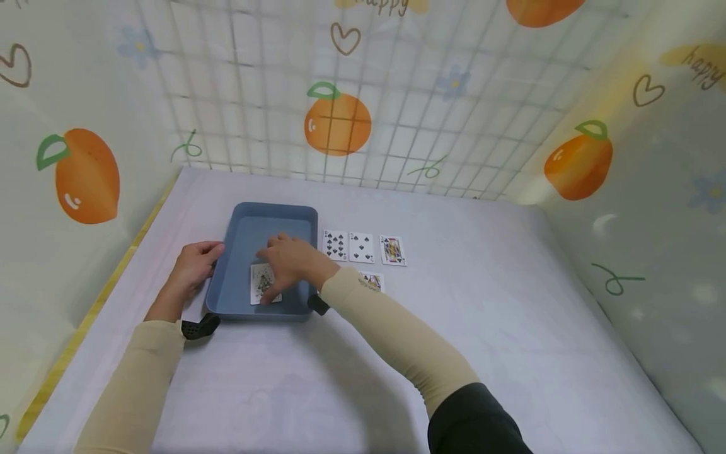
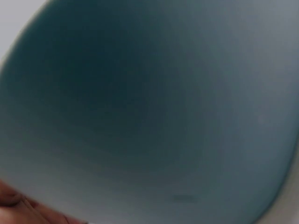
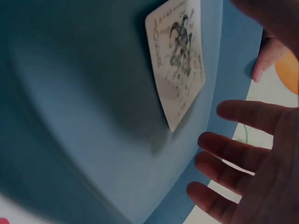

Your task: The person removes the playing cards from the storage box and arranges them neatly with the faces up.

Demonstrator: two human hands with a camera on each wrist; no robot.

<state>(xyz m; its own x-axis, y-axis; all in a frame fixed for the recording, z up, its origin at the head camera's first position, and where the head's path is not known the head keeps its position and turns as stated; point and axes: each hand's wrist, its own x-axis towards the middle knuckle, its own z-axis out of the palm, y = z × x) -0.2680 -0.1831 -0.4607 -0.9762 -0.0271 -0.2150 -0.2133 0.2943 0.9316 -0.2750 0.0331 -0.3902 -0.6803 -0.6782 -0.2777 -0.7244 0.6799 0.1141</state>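
Note:
A blue tray lies on the table, with a joker card on its floor near the front. Over that card hovers my right hand, fingers spread and apart. In the right wrist view the joker shows tilted and nothing lies between the fingers. My left hand grips the tray's left side at the rim; part of its grasp is hidden. The left wrist view is filled by the blurred tray, with a bit of the hand at the lower left corner.
Right of the tray lie two spade cards and a face card in a row. Another face card is partly covered by the right sleeve. A wire grid behind printed sheeting backs the table.

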